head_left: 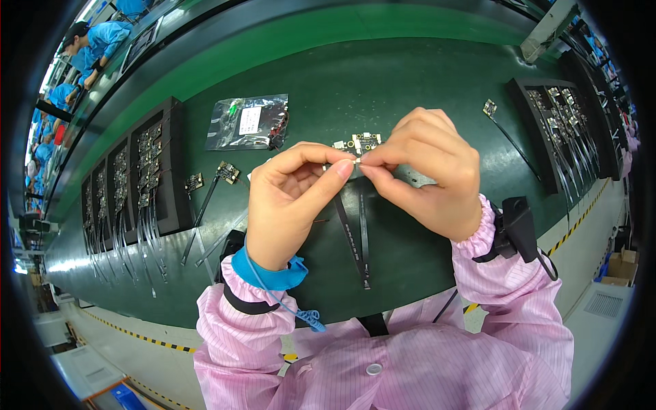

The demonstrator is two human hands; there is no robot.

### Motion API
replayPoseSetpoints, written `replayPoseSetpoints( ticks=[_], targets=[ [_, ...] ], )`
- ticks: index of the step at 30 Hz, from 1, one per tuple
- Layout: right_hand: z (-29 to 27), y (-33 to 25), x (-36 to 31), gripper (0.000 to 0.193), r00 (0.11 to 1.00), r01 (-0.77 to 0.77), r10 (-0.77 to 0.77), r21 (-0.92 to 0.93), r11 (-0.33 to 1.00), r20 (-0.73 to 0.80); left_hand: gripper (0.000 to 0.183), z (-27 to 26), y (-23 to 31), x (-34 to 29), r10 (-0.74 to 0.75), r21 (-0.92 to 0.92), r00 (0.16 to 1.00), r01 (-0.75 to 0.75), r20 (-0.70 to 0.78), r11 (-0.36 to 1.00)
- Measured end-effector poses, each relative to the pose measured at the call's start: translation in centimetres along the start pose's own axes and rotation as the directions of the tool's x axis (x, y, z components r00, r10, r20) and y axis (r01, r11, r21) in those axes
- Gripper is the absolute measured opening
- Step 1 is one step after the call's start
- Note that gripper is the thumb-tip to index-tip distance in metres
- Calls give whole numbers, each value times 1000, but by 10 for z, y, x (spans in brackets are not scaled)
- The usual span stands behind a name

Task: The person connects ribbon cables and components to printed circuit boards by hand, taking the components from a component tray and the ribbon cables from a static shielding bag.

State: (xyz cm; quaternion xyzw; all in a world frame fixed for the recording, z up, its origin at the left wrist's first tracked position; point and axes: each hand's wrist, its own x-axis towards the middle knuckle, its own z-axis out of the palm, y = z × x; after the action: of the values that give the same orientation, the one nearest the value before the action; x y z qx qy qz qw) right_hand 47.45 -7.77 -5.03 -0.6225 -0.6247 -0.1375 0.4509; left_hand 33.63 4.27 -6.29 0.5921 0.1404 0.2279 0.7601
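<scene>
Over the middle of the table, the fingertips of my left hand (283,198) and my right hand (437,164) nearly meet, thumb against forefinger in both. A tiny whitish piece (357,161) shows between them; its kind is too small to make out. Just beyond the fingertips is a small circuit board (367,141) with gold-ringed holes, and part of another board (339,145) peeks out beside my left forefinger. Two dark flat ribbon cables (363,229) run from below my fingers toward me. Their upper ends are hidden by my hands.
Black foam trays (176,137) with several boards and hanging cables stand at left. Another foam tray (519,96) is at right. Loose boards with cables (228,172) lie left of my hands, one board (490,108) at right. A clear bag (248,123) lies behind.
</scene>
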Motion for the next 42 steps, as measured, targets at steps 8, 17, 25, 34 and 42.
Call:
replayPoseSetpoints(
  ticks=[8,17,25,34,42],
  targets=[
    [0,4,0,12,996,-90,88,55,994,34,27,4,8,0,4,18,998,-3,-68,1000],
    [0,6,0,11,995,-84,81,51,995,65,30,1,9,0,-48,-17,999,48,-12,999],
    [0,5,0,12,995,-70,67,40,997,80,31,2,7,0,-47,19,999,47,-19,999],
    [0,3,-1,12,993,-73,72,8,997,93,30,1,5,0,-48,38,999,48,-5,998],
    [2,3,-3,12,983,-95,90,28,995,159,25,1,-2,1,15,116,999,-10,-45,993]
  ],
)
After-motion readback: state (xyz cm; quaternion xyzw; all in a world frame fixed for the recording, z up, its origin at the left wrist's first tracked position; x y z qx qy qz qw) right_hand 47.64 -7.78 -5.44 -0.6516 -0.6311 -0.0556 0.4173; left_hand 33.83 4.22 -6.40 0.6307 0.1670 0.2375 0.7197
